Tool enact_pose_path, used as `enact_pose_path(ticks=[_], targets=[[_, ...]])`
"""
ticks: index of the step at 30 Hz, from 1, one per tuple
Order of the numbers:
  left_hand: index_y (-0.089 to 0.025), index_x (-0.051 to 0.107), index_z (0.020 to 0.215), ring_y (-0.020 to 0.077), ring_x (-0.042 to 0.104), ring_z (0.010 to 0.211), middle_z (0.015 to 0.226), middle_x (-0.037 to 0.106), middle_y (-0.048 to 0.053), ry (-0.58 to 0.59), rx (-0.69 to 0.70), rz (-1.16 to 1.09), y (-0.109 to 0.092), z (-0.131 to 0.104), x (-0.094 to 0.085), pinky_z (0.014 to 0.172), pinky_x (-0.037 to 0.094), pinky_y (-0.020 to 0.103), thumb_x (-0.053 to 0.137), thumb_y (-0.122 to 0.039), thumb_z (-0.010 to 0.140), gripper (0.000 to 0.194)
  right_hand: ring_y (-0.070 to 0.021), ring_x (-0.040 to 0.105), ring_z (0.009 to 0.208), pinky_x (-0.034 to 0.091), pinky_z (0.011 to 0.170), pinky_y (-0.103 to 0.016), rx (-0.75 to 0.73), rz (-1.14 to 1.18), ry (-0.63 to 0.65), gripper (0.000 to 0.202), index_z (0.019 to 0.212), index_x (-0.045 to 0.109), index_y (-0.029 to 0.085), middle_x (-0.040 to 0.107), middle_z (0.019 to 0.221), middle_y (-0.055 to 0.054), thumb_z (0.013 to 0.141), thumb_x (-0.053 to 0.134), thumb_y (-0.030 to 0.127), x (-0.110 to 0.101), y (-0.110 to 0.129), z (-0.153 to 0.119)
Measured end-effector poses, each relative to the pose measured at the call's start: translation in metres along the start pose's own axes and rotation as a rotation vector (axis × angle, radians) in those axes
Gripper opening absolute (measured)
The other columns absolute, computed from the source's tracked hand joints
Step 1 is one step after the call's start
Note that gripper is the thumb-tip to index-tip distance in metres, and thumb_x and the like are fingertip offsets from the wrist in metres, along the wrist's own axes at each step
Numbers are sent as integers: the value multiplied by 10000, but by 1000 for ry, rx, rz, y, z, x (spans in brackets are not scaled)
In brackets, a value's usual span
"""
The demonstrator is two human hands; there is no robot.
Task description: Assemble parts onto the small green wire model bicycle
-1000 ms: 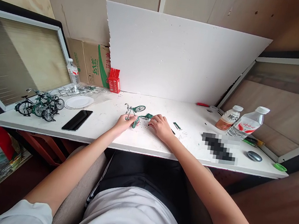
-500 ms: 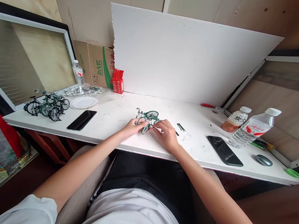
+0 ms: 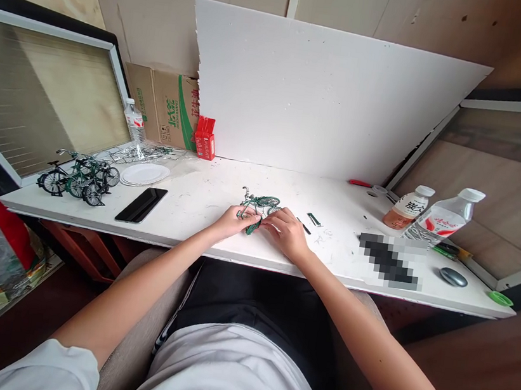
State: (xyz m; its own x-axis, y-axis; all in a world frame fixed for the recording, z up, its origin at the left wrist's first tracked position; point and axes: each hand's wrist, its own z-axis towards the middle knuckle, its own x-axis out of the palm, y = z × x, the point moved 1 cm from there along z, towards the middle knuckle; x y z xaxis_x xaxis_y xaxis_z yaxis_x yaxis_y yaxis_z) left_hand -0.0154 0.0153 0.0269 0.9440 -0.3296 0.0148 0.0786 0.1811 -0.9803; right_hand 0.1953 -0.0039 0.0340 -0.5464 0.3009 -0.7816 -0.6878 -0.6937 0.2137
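Note:
A small green model bicycle (image 3: 259, 204) stands on the white table (image 3: 213, 192) in the middle. My left hand (image 3: 232, 221) pinches its near left side. From the right, my right hand (image 3: 287, 230) closes its fingers on the same model. The part under my fingers is hidden. A few small dark green loose parts (image 3: 313, 219) lie just right of my right hand.
Several finished model bicycles (image 3: 78, 177) stand at the table's left end, beside a black phone (image 3: 141, 204) and white plates (image 3: 145, 174). Two bottles (image 3: 430, 217), a blurred dark object (image 3: 389, 261), a mouse (image 3: 453, 277) and a green cap (image 3: 499, 298) sit right. A white board (image 3: 322, 94) leans behind.
My hands have come closer together on the model bicycle, and the right hand now grips it. The view has shifted slightly, so the table's things sit a little differently in frame.

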Motion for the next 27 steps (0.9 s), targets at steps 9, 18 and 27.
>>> enact_pose_path(ticks=[9,18,27], targets=[[-153,778,865,205,705,760,847,778,98,-117,20,49,4,2,-6,701,516,312,883,-543,782,412,-293,672,1050,580,773,-400,-7,46,-126,322,1289,676,255,751,1097,-109,1066,608,476,6,-5,-1],[-158,742,876,209,727,823,917,778,108,-265,-48,-191,6,7,-14,748,477,311,894,-578,747,464,-365,565,1249,534,1036,-567,-23,-55,44,299,1269,726,241,655,1363,-146,1040,627,407,10,-6,0],[-162,746,875,218,737,830,914,776,103,-262,-52,-166,9,9,-14,769,488,328,895,-573,749,455,-382,507,1334,503,1100,-606,-43,-52,95,305,1262,772,249,607,1425,-156,1054,603,396,16,-13,-2]])
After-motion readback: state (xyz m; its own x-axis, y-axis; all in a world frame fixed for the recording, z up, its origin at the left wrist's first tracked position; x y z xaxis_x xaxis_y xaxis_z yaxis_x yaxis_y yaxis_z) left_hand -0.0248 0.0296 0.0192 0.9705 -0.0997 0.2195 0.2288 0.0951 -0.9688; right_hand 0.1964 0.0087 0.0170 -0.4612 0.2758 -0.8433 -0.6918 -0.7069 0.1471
